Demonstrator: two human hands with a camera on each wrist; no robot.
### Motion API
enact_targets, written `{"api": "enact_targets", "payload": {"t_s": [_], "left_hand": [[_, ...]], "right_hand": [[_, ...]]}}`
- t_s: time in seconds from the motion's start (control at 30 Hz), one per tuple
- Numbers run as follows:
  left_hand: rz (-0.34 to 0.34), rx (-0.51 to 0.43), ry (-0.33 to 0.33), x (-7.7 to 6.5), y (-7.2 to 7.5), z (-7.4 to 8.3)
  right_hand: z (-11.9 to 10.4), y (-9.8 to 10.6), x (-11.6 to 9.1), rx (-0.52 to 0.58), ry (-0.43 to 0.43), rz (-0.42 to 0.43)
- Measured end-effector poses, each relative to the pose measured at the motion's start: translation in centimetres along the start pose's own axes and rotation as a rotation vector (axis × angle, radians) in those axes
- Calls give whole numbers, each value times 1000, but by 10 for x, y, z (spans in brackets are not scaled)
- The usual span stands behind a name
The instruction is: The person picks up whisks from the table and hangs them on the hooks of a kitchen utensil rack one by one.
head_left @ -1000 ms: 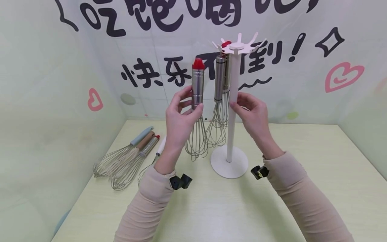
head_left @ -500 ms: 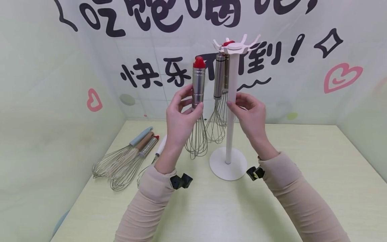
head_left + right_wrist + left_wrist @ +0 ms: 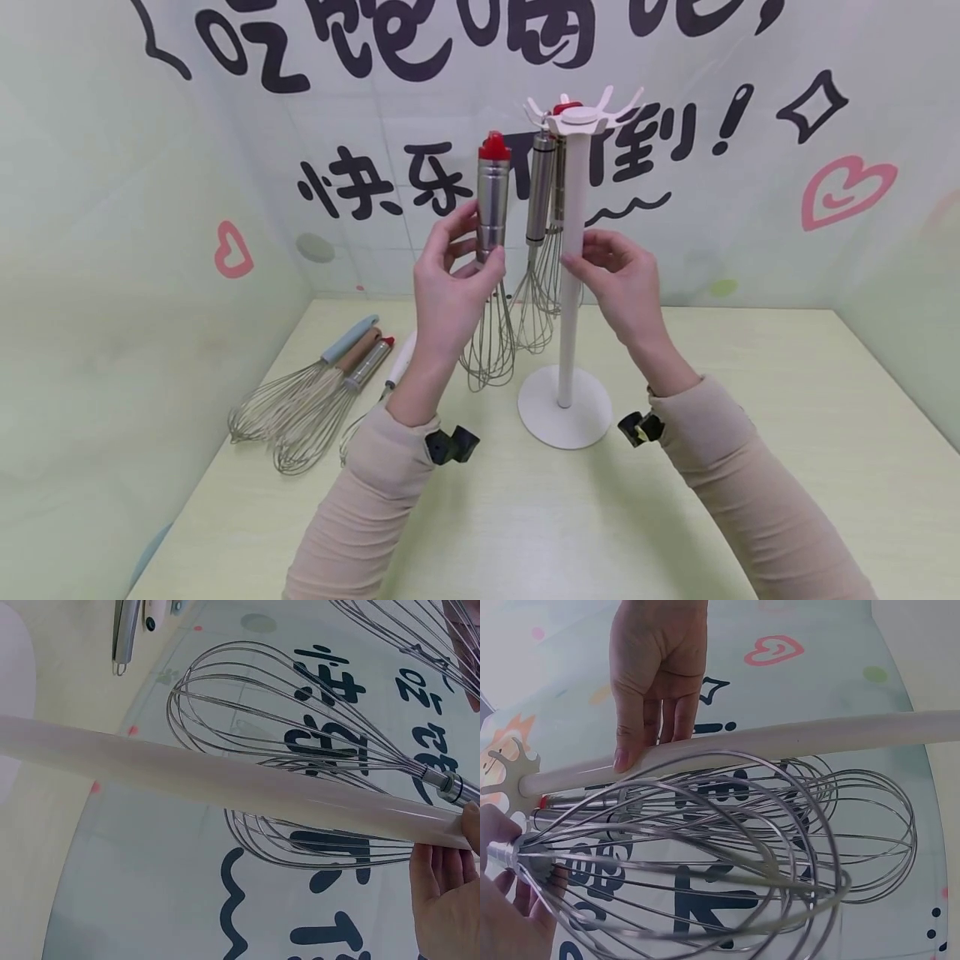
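Observation:
My left hand grips a whisk by its steel handle, red cap up and wire loops hanging down. That whisk is upright, left of a white rack with hooks round its top. Thumb and fingers of my right hand pinch the rack's pole at mid height. Two whisks hang from the rack: a steel-handled one in front and a red-topped one partly hidden behind it. In the left wrist view, the held whisk's loops spread before the pole.
On the left of the table lie several whisks, among them one with a blue handle, one with a brown handle and one with a red tip. A white-handled whisk is partly behind my left arm. A printed backdrop stands behind.
The rack has turned slightly, and its top and hanging whisks have shifted a little left. My left hand has raised the whisk slightly. My right hand stays on the pole.

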State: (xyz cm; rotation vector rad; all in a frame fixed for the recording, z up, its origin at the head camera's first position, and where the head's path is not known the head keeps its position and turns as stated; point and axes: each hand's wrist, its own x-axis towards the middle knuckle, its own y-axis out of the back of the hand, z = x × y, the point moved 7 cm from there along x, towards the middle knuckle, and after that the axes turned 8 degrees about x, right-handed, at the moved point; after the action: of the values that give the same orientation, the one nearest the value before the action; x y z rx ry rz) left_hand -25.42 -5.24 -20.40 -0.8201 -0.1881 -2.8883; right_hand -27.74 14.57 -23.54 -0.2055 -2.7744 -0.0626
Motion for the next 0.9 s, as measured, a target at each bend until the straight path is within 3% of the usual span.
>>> {"api": "enact_targets", "payload": {"t_s": [0.27, 0.9], "left_hand": [[8, 16, -37, 3, -2, 5], [15, -5, -79, 12, -6, 13]], "right_hand": [[1, 0, 0, 10, -8, -50], [2, 1, 2, -1, 21, -59]]}}
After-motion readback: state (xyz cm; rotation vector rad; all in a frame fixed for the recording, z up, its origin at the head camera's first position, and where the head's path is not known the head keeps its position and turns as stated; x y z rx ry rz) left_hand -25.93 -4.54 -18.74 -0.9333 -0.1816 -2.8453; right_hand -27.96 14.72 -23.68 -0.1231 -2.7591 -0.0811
